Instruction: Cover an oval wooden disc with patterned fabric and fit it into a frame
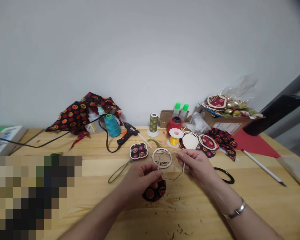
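Between my two hands I hold up a thin octagonal frame, pale like wood. My left hand pinches its left side, and my right hand grips its upper right side. Behind the frame lies a round wooden lattice piece, seen partly through it. Under my left hand is a round piece covered in dark patterned fabric, partly hidden by my fingers. A four-lobed fabric-covered piece with a pale border lies beyond my left hand, and a green cord loop lies beside it.
Behind stand a teal thread cone, a glue gun, a green thread spool and a yellow thread spool. At right are a black ring, a white pencil and a filled cardboard box. Patterned cloth is back left.
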The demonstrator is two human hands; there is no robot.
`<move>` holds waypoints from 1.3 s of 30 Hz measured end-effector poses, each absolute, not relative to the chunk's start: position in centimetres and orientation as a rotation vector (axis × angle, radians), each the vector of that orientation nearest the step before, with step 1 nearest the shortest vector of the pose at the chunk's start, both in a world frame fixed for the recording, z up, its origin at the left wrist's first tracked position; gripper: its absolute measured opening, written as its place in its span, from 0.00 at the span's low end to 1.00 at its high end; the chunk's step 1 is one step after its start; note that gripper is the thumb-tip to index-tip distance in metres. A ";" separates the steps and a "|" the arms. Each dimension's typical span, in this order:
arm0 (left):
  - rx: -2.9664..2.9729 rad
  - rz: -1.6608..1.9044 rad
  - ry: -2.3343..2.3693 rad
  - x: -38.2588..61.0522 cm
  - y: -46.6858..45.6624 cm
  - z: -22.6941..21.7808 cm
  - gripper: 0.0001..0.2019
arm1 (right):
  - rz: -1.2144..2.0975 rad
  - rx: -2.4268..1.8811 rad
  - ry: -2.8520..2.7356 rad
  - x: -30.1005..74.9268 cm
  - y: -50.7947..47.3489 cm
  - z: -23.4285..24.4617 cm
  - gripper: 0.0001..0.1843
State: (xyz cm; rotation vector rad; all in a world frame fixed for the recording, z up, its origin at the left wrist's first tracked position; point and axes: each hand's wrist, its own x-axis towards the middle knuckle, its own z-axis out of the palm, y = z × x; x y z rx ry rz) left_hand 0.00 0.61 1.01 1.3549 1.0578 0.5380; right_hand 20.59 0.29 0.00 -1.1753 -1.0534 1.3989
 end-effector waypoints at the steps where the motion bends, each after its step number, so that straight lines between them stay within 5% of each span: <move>1: 1.350 0.557 1.049 0.0 0.7 0.9 0.14 | 1.397 -1.177 -1.049 20.6 0.3 0.0 0.17; 11: 1.332 0.753 0.936 -0.1 1.0 0.5 0.18 | 1.434 -1.257 -1.146 20.3 0.2 -0.5 0.17; 22: 1.300 0.648 1.120 0.3 0.4 0.6 0.11 | 1.416 -1.352 -1.526 19.2 -0.7 -0.1 0.18; 28: 1.145 0.768 1.115 0.3 1.1 -0.2 0.12 | 1.546 -1.248 -1.226 19.5 -0.3 -0.9 0.28; 39: 1.095 0.823 1.030 0.1 0.9 0.0 0.11 | 1.444 -1.245 -1.152 19.9 -0.1 -0.6 0.15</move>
